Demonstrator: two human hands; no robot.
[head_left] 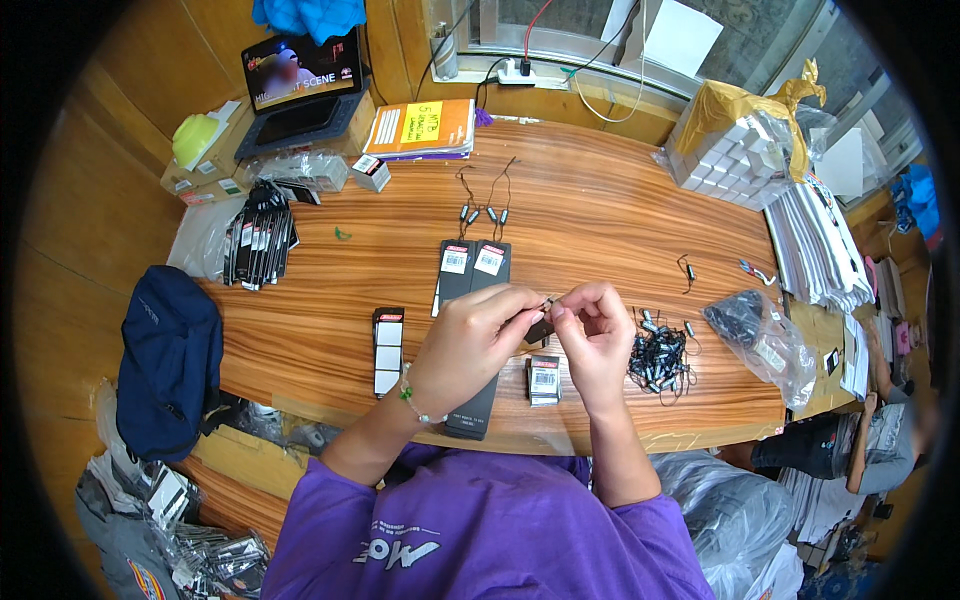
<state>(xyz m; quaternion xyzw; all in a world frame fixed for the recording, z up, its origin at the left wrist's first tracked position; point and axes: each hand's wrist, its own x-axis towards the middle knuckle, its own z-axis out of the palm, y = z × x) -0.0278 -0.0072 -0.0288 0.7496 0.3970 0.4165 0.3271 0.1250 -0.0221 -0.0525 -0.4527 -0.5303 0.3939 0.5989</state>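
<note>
A small dark tag (540, 331) is above the counter (600, 200) — the left hand (480, 325) and right hand (594, 335) each have a closed, pinching grip at its upper end. Nearby lie labelled cards (545, 380); rightward, a tangled cord pile (660, 358) — then a clear plastic bag (770, 350).
</note>
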